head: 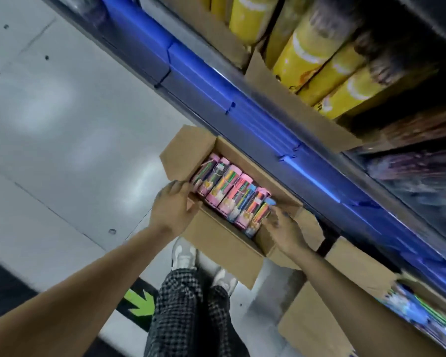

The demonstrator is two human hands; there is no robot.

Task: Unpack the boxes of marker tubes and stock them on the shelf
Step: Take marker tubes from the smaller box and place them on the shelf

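- Open box sits between the two hands, flaps spread, its far long side against the blue shelf edge.
- Left hand grips the box's left near corner: thumb curls over the rim, next to the leftmost tube.
- Right hand holds the box's right end wall; fingers curl over the rim and touch the blue-capped tube at that end.
- Tubes lie side by side in one row inside the box, spanning from left thumb to right fingertips; most have pink caps and coloured markers show through the clear walls.
- Beyond the hands, on the shelf: yellow tubes in cardboard trays, blurred.
- Right of the right hand: more cartons, one showing blue-toned packs.
- Below the hands: legs in checked trousers, white shoes, grey floor.
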